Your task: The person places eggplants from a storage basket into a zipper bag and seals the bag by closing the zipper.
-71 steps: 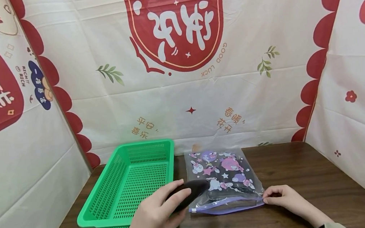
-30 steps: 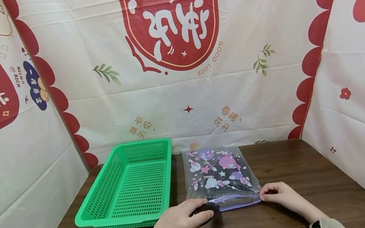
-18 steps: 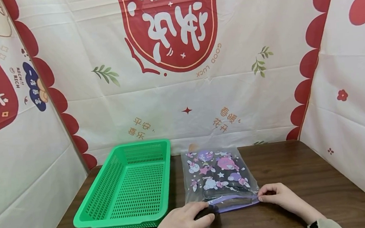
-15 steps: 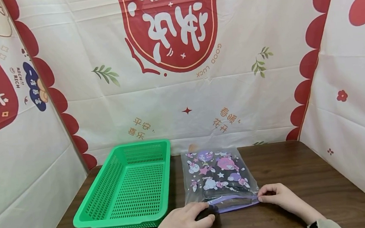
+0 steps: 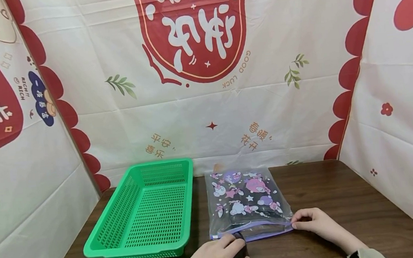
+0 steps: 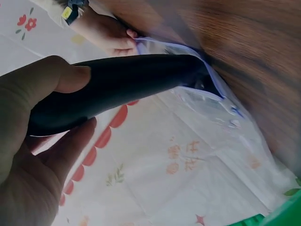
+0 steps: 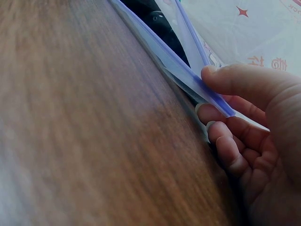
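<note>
My left hand [image 5: 217, 257] grips a long, smooth black object [image 6: 127, 82] with a rounded body, thumb on one side and fingers on the other. In the left wrist view its far end lies inside the mouth of a clear zip bag [image 5: 218, 222] printed with pink, purple and white cartoon figures. The bag lies flat on the table, its purple-edged opening facing me and gaping. At the opening's right corner, my right hand [image 5: 316, 224] pinches the purple zip edge [image 7: 188, 75] between thumb and index finger. Something dark shows inside the bag; its kind is unclear.
A green perforated plastic basket [image 5: 183, 229] stands left of the bag on the brown wooden table [image 5: 322, 188]. Printed cloth [image 5: 176, 119] hangs behind and along both sides. The white zip slider [image 5: 214, 237] sits at the bag's left corner.
My left hand has brought the black object down and toward me from over the bag's left side, to its mouth. The zip slider is uncovered again. My right hand keeps its pinch on the corner.
</note>
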Demonstrator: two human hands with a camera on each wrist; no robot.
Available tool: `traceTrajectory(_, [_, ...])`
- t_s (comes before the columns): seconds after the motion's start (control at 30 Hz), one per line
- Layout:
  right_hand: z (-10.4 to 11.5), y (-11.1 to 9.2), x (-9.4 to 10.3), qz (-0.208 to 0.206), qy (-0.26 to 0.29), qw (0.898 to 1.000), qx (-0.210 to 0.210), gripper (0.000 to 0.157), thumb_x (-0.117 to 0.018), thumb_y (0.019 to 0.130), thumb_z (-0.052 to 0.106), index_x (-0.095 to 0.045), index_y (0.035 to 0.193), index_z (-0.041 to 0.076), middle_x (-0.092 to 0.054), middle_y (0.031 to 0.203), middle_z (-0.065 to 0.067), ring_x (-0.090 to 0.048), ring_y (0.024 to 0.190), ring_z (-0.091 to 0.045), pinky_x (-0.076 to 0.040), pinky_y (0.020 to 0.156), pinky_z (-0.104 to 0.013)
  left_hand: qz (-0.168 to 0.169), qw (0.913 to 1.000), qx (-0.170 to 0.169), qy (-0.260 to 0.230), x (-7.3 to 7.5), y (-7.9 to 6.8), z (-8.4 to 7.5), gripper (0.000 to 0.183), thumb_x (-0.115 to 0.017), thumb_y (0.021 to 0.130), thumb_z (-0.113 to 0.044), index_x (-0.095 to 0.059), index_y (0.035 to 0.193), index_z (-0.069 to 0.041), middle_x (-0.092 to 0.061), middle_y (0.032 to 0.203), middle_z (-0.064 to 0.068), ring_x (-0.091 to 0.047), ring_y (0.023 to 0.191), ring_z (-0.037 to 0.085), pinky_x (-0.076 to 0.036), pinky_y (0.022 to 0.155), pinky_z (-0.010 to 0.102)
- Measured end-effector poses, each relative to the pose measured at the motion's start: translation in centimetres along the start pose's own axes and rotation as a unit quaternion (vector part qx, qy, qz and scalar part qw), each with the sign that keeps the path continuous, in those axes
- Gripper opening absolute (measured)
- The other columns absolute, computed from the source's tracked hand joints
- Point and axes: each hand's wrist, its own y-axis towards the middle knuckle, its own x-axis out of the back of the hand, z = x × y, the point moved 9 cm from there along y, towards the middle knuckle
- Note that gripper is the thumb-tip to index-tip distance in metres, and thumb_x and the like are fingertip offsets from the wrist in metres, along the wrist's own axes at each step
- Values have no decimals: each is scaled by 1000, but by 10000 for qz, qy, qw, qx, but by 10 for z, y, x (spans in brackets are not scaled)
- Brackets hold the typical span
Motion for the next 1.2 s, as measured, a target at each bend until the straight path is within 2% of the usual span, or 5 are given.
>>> traceTrajectory(0.13, [0,0,1,-18,40,10000,17,7,-68,89,11,-71,87,5,-67,85,4,-57,78,-3,-47,67,-24,248,9997,29,64,-6,5,-3,10,-56,96,-33,-59,89,-28,-50,95,-6,-41,79,8,-36,58,11])
traceTrajectory(0.43, [2,-1,1,-69,-61,9999,71,6,-69,88,12,-71,86,7,-67,84,4,-57,77,-3,-46,67,-24,786,9919,808,583,-14,10,-3,11,-61,93,-34,-58,84,-27,-42,85,-5,-27,63,9,-19,43,16])
traceTrajectory(0.7, [2,0,1,-67,-57,9999,89,5,-68,89,11,-71,86,8,-67,84,4,-56,78,-3,-46,68,-24,1858,9660,1602,811,-28,7,-6,12,-62,91,-35,-57,86,-25,-37,89,-1,-31,49,11,-23,36,24])
traceTrajectory(1.07, [4,2,2,-105,-193,9997,117,5,-68,89,11,-71,86,9,-67,85,3,-56,79,-3,-45,69,-23,2336,9474,2088,656,-52,-1,4,6,-65,89,-29,-63,94,-26,-42,99,-2,-39,53,12,-32,36,24])
traceTrajectory(1.2, [1,1,2,-120,-185,9998,15,5,-69,89,11,-71,86,8,-66,85,4,-56,79,-3,-45,69,-23,2000,9569,1947,804,-56,-2,6,10,-66,86,-26,-67,95,-24,-43,100,-1,-41,56,13,-33,34,24])
